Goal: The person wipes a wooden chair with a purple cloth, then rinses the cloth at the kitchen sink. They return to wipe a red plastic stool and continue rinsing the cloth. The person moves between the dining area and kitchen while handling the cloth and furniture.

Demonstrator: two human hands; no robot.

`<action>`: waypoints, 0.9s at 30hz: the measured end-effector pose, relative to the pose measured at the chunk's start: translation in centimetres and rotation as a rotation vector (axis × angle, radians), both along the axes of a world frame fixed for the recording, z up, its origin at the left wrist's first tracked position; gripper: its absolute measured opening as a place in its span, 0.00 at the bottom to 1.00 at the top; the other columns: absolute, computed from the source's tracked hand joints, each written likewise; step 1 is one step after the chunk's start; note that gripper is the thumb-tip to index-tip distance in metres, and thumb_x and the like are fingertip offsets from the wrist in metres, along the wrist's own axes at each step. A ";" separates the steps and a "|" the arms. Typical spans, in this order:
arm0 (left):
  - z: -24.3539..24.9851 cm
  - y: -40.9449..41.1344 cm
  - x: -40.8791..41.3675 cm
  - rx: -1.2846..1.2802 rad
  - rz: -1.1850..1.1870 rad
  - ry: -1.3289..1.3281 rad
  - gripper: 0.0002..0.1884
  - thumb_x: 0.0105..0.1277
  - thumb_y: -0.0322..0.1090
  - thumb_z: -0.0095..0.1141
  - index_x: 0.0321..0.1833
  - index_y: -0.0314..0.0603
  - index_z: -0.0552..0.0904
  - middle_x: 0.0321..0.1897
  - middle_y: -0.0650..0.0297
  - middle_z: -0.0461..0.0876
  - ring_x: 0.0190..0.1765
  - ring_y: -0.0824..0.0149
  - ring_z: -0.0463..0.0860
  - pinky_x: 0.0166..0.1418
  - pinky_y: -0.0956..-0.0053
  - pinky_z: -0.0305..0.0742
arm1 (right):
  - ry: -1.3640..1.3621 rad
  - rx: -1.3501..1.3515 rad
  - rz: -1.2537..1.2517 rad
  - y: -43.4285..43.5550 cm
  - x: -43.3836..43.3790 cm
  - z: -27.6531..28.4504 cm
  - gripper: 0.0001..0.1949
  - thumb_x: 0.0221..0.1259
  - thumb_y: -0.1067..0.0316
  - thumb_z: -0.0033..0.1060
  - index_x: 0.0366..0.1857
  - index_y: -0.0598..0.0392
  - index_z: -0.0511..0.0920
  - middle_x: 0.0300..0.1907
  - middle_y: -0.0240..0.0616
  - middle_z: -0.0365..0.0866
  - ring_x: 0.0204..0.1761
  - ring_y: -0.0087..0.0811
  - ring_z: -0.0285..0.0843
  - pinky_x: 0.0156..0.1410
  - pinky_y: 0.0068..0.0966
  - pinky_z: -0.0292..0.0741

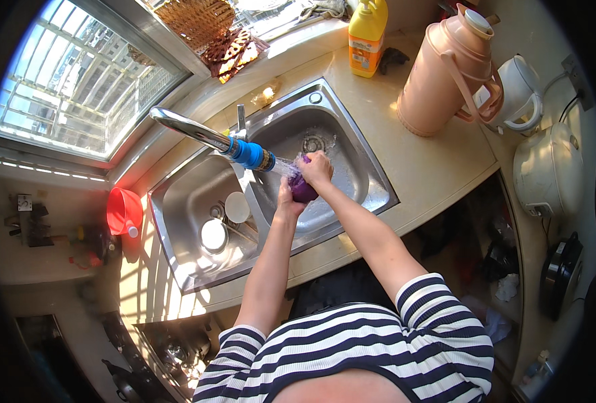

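Both of my hands are over the right basin of a steel double sink point(363, 151). My left hand point(289, 196) grips a purple, rounded object point(304, 191) from its left and lower side; it may be an eggplant or a cabbage, but I cannot tell which. On its upper right, my right hand point(318, 169) has curled fingers pressed against the same object. Water runs onto it from the blue nozzle point(252, 155) of a curved chrome faucet point(192, 128). The side of the object under my fingers is hidden.
The left basin holds a white bowl point(214, 235) and a pale round dish point(237, 207). A red plastic scoop point(124, 211) stands left of the sink. Behind and right are a yellow detergent bottle point(366, 40), a pink thermos point(444, 75), a white kettle point(519, 95) and a rice cooker point(547, 171).
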State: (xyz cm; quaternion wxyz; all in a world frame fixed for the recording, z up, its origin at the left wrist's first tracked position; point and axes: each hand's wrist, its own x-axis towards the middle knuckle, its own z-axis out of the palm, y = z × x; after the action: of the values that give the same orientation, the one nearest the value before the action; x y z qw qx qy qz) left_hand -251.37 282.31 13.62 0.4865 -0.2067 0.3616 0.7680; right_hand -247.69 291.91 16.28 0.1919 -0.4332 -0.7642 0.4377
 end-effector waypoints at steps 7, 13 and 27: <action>-0.6 0.6 0.7 -0.172 -0.036 0.075 0.21 0.74 0.49 0.35 0.51 0.40 0.75 0.47 0.56 0.79 0.46 0.57 0.81 0.48 0.61 0.78 | 0.184 0.135 0.120 -2.8 2.0 0.1 0.14 0.53 0.55 0.60 0.31 0.56 0.80 0.42 0.46 0.78 0.46 0.46 0.77 0.48 0.41 0.72; 3.3 -0.2 -0.1 -0.041 -0.342 0.496 0.15 0.68 0.37 0.53 0.53 0.35 0.76 0.48 0.59 0.80 0.47 0.67 0.81 0.54 0.72 0.75 | 0.340 -0.632 0.388 5.8 4.5 2.1 0.32 0.49 0.59 0.72 0.58 0.54 0.66 0.43 0.39 0.78 0.48 0.28 0.75 0.53 0.24 0.73; 4.8 -2.7 2.0 -0.007 -0.071 -0.293 0.27 0.65 0.54 0.53 0.65 0.59 0.66 0.63 0.42 0.55 0.66 0.44 0.60 0.66 0.42 0.61 | 0.121 0.440 0.577 2.6 4.3 9.3 0.12 0.50 0.57 0.69 0.36 0.51 0.84 0.34 0.41 0.81 0.40 0.40 0.80 0.46 0.35 0.75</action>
State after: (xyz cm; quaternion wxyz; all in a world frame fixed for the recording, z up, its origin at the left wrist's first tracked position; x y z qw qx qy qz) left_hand -249.41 279.62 18.44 0.5603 -0.3052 0.2964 0.7107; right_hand -243.34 294.48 25.57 0.1938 -0.1216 -0.9181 0.3236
